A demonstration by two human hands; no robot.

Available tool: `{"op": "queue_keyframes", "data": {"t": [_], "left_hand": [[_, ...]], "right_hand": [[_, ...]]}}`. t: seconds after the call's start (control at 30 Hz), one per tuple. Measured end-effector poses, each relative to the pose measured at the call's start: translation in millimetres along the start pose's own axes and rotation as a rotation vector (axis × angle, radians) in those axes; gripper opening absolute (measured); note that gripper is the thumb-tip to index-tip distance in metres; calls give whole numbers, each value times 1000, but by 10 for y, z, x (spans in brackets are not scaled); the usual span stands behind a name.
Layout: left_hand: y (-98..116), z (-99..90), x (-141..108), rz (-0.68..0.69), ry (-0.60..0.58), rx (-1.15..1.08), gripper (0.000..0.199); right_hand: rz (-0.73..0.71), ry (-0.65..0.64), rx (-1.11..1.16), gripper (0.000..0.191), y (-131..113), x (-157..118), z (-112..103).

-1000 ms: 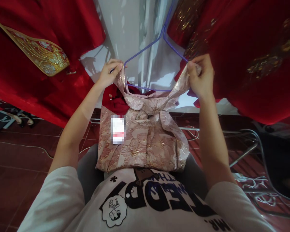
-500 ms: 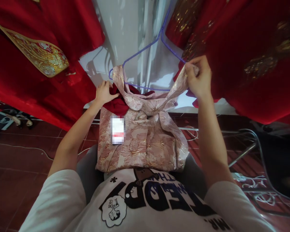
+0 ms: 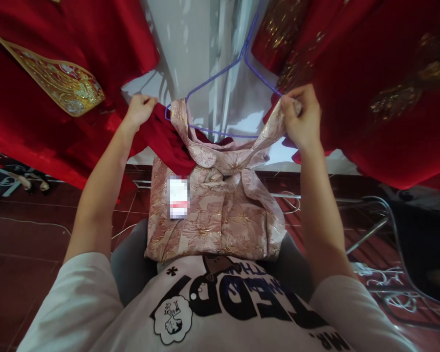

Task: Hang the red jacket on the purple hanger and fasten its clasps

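Observation:
A pink and gold brocade garment (image 3: 205, 215) lies folded on my lap, with a blurred white tag (image 3: 178, 198) on its left part. Its strap-like upper edge hangs on a purple wire hanger (image 3: 220, 73). My right hand (image 3: 303, 115) pinches the right strap at the hanger's right shoulder. Farther left, my left hand (image 3: 141, 110) is closed on the end of a dark red cloth (image 3: 168, 142), which stretches from the garment's neckline up to my fingers. The left strap rests over the hanger's left end, untouched by my hand.
Red garments with gold embroidery hang at the left (image 3: 113, 29) and right (image 3: 355, 107). A pale wall (image 3: 190, 44) stands between them. At the right are a dark chair (image 3: 425, 244) and white cables (image 3: 399, 300) on the red tiled floor. Shoes (image 3: 33, 183) lie at the far left.
My left hand has moved up and to the left and closed on the dark red cloth, which is now pulled out from its bunched state. My right hand has stayed in place.

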State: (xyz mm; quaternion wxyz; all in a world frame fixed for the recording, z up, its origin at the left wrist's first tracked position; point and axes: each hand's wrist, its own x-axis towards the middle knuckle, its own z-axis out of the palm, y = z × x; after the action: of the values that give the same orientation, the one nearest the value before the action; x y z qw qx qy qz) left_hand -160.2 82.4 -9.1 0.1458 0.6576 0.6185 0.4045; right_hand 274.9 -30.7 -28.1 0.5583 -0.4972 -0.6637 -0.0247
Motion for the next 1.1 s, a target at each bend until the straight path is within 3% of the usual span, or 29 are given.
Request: {"op": "queue_keyframes", "data": {"t": [0.1, 0.17, 0.23, 0.37, 0.5, 0.57, 0.67, 0.73, 0.83, 1.0, 1.1], "left_hand": [[547, 85, -31, 74, 67, 175, 51], [930, 155, -168, 167, 151, 280, 47], [1250, 229, -358, 268, 139, 372, 46], [1554, 378, -617, 461, 126, 210, 44], [1483, 440, -490, 438, 138, -30, 48], [1385, 406, -344, 419, 7, -18, 42], [1228, 304, -153, 514, -188, -22, 25], [1138, 236, -79, 594, -262, -84, 32], [1052, 176, -51, 649, -340, -152, 60], [1038, 177, -115, 581, -452, -182, 71], [1040, 191, -120, 578, -479, -155, 73]], "right_hand": [[4, 15, -9, 16, -87, -24, -28], [13, 3, -18, 21, -183, -51, -74], [7, -26, 8, 28, -302, -81, -145], [19, -136, 115, 52, -502, -84, -320], [170, -380, 307, 62, -496, 68, -369], [299, -480, 353, 57, -460, 178, -292], [408, -613, 371, 43, -510, 308, -74], [376, -699, 479, 33, -632, 348, 109], [279, -843, 606, 25, -843, 354, 420], [271, -984, 441, 13, -911, 327, 926], [165, -873, 358, 24, -768, 338, 1029]]}}
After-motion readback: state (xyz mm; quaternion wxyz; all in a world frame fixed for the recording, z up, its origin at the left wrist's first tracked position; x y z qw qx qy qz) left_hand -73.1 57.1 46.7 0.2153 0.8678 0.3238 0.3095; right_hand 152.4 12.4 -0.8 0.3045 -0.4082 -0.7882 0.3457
